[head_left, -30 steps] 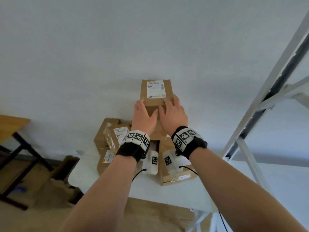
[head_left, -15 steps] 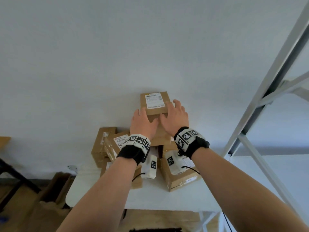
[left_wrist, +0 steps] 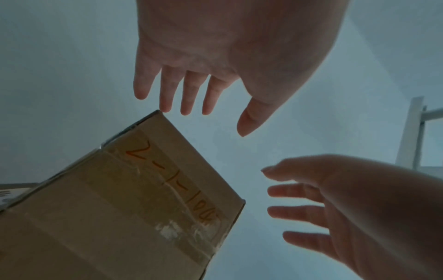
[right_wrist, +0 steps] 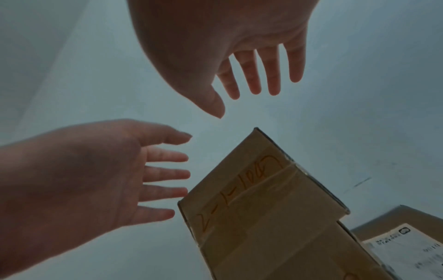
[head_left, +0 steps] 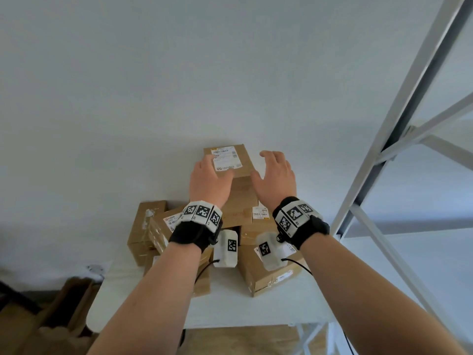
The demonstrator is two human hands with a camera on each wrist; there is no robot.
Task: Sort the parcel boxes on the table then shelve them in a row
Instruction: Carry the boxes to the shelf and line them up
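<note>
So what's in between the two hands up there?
The top box of the pile. In the head view the left hand overlaps its label and the right hand hovers open beside it; neither hand grips it.

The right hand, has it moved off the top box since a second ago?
Yes. The right hand has slid rightward off the top box, fingers spread beside its right edge, where earlier it lay on the box.

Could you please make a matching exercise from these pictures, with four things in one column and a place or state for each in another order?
Things:
1. top box
2. left hand
3. right hand
4. table

Places or states:
A. open, right of the top box
B. on top of the pile
C. white, under the boxes
D. open, over the label

Pairs: 1-B, 2-D, 3-A, 4-C
</note>
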